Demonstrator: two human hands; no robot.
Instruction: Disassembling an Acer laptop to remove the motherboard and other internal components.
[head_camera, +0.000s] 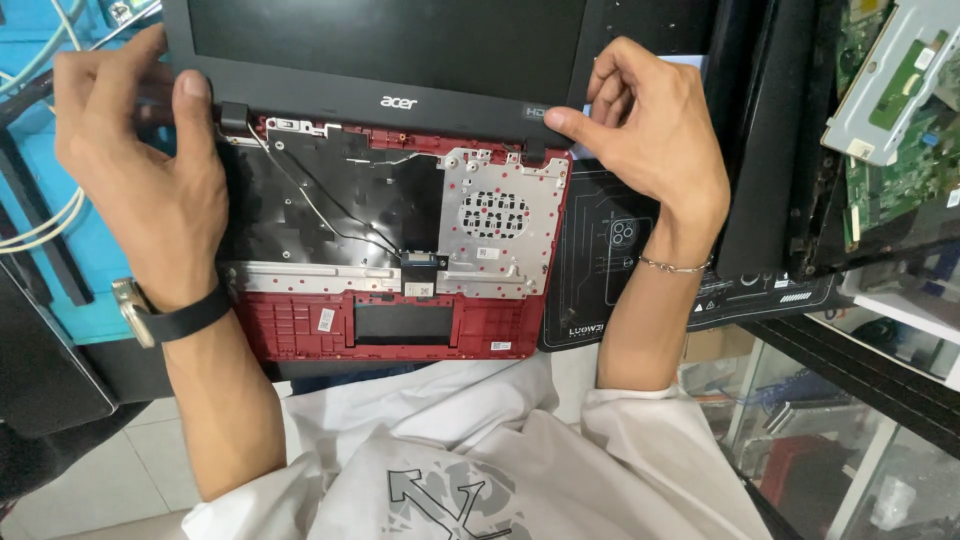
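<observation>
2 hands pinch the screen (400, 45) bezel: left hand (135, 150) at 1 hinge corner, right hand (650, 130) at the other. Red base (400, 300) lies gutted on the worktop, board already out, screen attached.

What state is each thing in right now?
Laptop screen: dark, upright.
Red laptop base: opened, insides exposed.
Thin cables: loose across the base.
Left hand: gripping the screen's left lower corner.
Right hand: thumb on the right lower corner.
</observation>
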